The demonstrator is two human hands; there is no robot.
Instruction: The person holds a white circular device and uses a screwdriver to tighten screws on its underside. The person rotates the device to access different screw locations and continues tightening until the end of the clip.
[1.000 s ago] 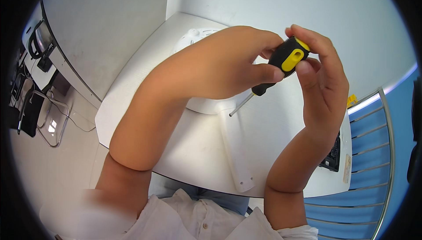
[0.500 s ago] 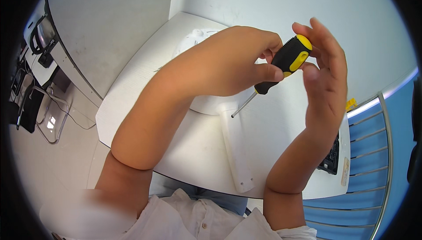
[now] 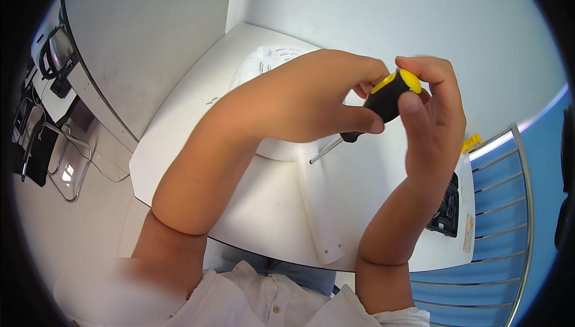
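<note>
A black and yellow screwdriver (image 3: 384, 100) slants down to the left. Its metal tip sits in a hole near the far end of a long white plastic bar (image 3: 319, 216). My left hand (image 3: 326, 96) grips the lower handle between thumb and fingers. My right hand (image 3: 440, 117) pinches the yellow butt end, thumb on the near side and fingers curled over the far side. Beyond the bar lies a round white slotted part (image 3: 263, 63), mostly behind my left forearm; how the two join is partly hidden.
The white table (image 3: 179, 141) carries a black tool case (image 3: 446, 213) at its right edge and small dark bits (image 3: 211, 100) on the left. A yellow object (image 3: 472, 143) and metal rails (image 3: 503, 207) stand at right. A chair (image 3: 66, 159) is at far left.
The screwdriver handle has turned, its yellow patch now facing up and left, and it leans lower. My right hand has come down and closed its fingers on the butt end.
</note>
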